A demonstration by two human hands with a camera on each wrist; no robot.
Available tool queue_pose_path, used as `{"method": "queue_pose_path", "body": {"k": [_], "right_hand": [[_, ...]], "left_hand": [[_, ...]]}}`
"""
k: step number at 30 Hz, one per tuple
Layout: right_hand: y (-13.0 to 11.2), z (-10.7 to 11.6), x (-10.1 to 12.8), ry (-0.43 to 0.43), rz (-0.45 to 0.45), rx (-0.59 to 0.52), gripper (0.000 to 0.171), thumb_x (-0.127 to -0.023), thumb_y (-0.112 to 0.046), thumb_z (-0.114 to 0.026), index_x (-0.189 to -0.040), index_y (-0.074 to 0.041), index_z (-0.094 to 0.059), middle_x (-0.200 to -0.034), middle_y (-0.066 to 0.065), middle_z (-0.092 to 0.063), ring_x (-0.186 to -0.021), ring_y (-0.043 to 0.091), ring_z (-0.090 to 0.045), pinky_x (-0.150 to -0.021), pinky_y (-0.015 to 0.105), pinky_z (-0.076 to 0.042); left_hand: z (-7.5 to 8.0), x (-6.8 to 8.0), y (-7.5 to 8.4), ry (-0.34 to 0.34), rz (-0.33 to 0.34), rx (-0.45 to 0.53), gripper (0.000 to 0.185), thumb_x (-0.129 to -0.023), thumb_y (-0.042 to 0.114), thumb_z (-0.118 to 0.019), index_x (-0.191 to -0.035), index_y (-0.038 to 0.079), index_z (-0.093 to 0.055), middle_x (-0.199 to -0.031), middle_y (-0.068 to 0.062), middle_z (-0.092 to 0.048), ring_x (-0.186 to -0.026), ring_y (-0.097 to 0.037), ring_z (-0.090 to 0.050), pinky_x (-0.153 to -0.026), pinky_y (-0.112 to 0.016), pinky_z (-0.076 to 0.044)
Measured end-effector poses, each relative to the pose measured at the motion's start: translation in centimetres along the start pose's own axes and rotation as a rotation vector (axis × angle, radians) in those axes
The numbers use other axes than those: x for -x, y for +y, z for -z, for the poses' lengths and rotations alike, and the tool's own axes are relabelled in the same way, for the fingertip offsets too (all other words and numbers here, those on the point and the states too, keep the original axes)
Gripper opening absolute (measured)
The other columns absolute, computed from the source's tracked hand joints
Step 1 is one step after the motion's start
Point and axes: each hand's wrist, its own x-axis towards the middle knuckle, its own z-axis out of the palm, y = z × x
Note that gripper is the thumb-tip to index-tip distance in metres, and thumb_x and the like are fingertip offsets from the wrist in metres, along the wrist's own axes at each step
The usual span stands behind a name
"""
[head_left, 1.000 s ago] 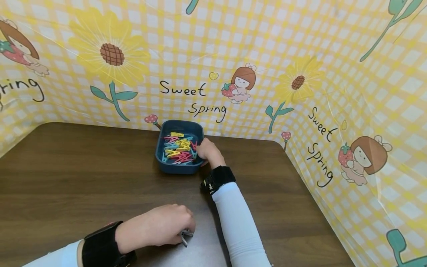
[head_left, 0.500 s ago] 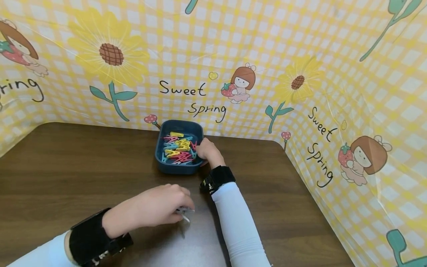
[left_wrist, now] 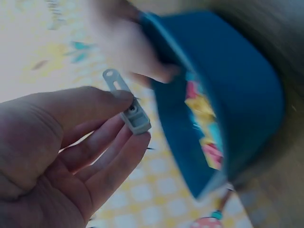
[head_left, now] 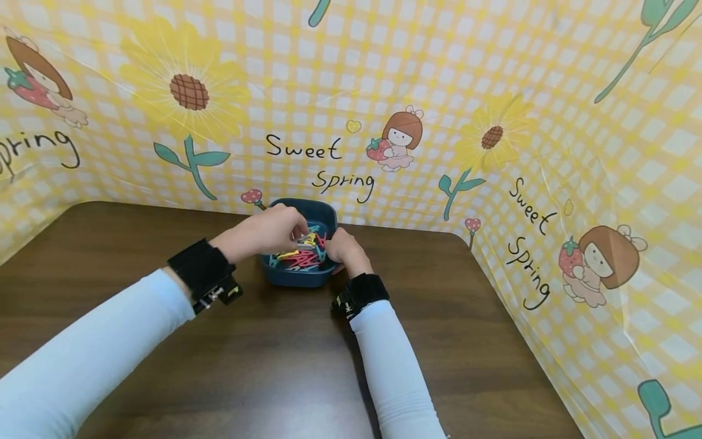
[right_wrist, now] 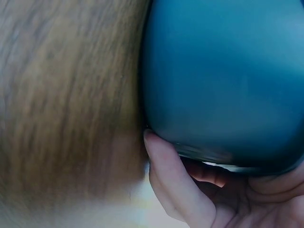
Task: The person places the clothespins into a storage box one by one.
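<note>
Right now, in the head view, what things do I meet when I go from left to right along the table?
Left sleeve → black left wrist strap → left hand pinching a grey clothespin → right hand gripping the blue tub's rim → mushroom print on the backdrop.

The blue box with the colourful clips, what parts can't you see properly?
- Clips under the left hand: hidden, head view.
- Blue box: motion-blurred, left wrist view.
- Box inside: right wrist view shows only its outer wall.
- Right hand fingers: partly behind the box.
</note>
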Motion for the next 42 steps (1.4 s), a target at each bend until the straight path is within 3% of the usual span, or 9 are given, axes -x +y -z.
{"method": "queue_pose_path", "body": {"k": [11, 12, 15, 18, 20, 28, 32, 37, 42], "right_hand": [[-0.2, -1.2, -0.3, 0.023, 0.038, -0.044, 0.041, -0.116, -0.025, -0.049, -0.146, 0.001, -0.052, -0.136, 0.024, -0.064, -0.087, 0.031, -0.078, -0.062, 0.037, -0.068], [-0.3, -1.2, -0.3, 0.024, 0.041, -0.047, 0.041, -0.116, -0.025, -0.049, -0.147, 0.001, -0.051, -0.136, 0.024, -0.064, -0.087, 0.032, -0.078, -0.062, 0.038, -0.068], [-0.5, -1.2, -0.1, 0.026, 0.035, -0.049, 0.042, -0.116, -0.025, -0.048, -0.149, 0.001, -0.049, -0.137, 0.025, -0.064, -0.085, 0.032, -0.078, -0.062, 0.038, -0.068], [-0.5, -1.1, 0.0, 0.017, 0.026, -0.044, 0.044, -0.117, -0.026, -0.048, -0.152, 0.0, -0.046, -0.139, 0.025, -0.062, -0.088, 0.032, -0.078, -0.064, 0.038, -0.069], [-0.6, -1.0, 0.0, 0.01, 0.02, -0.048, 0.044, -0.117, -0.025, -0.048, -0.153, -0.001, -0.046, -0.141, 0.025, -0.062, -0.092, 0.032, -0.077, -0.065, 0.038, -0.069], [-0.8, -0.7, 0.0, -0.007, 0.007, -0.029, 0.044, -0.117, -0.026, -0.047, -0.152, 0.0, -0.047, -0.141, 0.024, -0.062, -0.089, 0.03, -0.078, -0.067, 0.038, -0.069], [-0.8, -0.8, -0.1, -0.009, 0.002, -0.011, 0.045, -0.117, -0.028, -0.049, -0.152, 0.001, -0.047, -0.141, 0.024, -0.063, -0.084, 0.029, -0.078, -0.068, 0.038, -0.069], [-0.5, -1.3, -0.5, 0.035, 0.029, -0.036, 0.044, -0.116, -0.026, -0.049, -0.149, 0.002, -0.05, -0.139, 0.025, -0.064, -0.086, 0.031, -0.078, -0.063, 0.038, -0.069], [-0.2, -1.3, -0.6, 0.031, 0.023, -0.059, 0.043, -0.116, -0.027, -0.05, -0.147, 0.002, -0.053, -0.138, 0.024, -0.064, -0.094, 0.032, -0.077, -0.064, 0.038, -0.069]], "left_hand": [[-2.5, -2.5, -2.8, -0.137, 0.124, -0.027, 0.027, -0.095, 0.007, -0.079, -0.122, 0.002, -0.079, -0.121, -0.017, -0.078, -0.098, -0.024, -0.071, -0.094, -0.046, -0.067], [-3.3, -3.2, -4.4, -0.143, 0.108, -0.015, 0.027, -0.095, 0.008, -0.08, -0.122, 0.003, -0.079, -0.121, -0.015, -0.078, -0.098, -0.022, -0.071, -0.094, -0.043, -0.067], [-3.7, -3.4, -5.2, -0.16, 0.115, -0.009, 0.026, -0.094, 0.006, -0.079, -0.119, 0.004, -0.079, -0.12, -0.014, -0.078, -0.096, -0.021, -0.069, -0.093, -0.043, -0.066], [-3.8, -3.1, -5.3, -0.164, 0.115, 0.001, 0.025, -0.096, 0.01, -0.079, -0.12, 0.003, -0.079, -0.115, -0.013, -0.079, -0.092, -0.02, -0.069, -0.092, -0.043, -0.065], [-3.1, -2.2, -3.8, -0.159, 0.138, -0.004, 0.028, -0.097, 0.012, -0.079, -0.122, 0.002, -0.078, -0.115, -0.015, -0.079, -0.094, -0.022, -0.071, -0.094, -0.046, -0.065], [-2.3, -2.2, -3.7, -0.057, 0.12, 0.034, 0.04, -0.102, 0.026, -0.074, -0.134, 0.001, -0.073, -0.127, -0.019, -0.076, -0.109, -0.03, -0.074, -0.097, -0.05, -0.064], [-1.5, -1.5, -4.3, 0.04, 0.08, 0.152, 0.047, -0.106, 0.028, -0.068, -0.143, 0.0, -0.066, -0.143, -0.024, -0.069, -0.13, -0.039, -0.068, -0.111, -0.058, -0.057], [-0.5, 0.4, -5.7, 0.259, 0.125, 0.232, 0.071, -0.11, 0.041, -0.063, -0.165, 0.002, -0.042, -0.173, -0.028, -0.037, -0.163, -0.05, -0.03, -0.133, -0.069, -0.026], [-1.1, 1.7, -7.5, 0.36, 0.235, 0.168, 0.09, -0.109, 0.065, -0.049, -0.173, 0.007, -0.024, -0.182, -0.026, -0.012, -0.169, -0.051, -0.002, -0.134, -0.077, -0.007]]}}
